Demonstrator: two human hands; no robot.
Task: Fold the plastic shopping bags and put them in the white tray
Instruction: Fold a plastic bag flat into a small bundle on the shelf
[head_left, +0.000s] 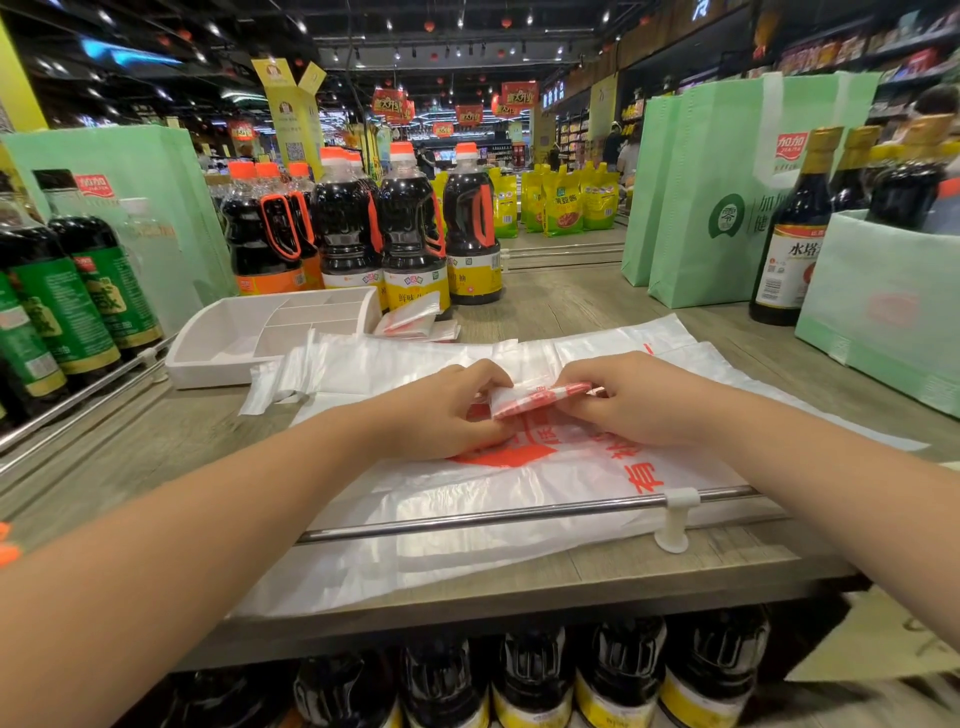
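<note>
Along the left edge of the worktop stand green-labelled bottles in front of a pale green bag; just to their right, near the far left corner, sits the white tray, its compartments showing nothing inside; one folded bag lies just beside the tray's right end, in front of the dark sauce bottles with orange caps; flat plastic bags spread over the middle of the worktop and hang over its near edge, under a metal rail; on top of them the left hand pinches the left end of a small folded packet of white and red plastic, and the right hand pinches its right end, fingers curled; at the right edge stand more green bags and dark glass bottles.
</note>
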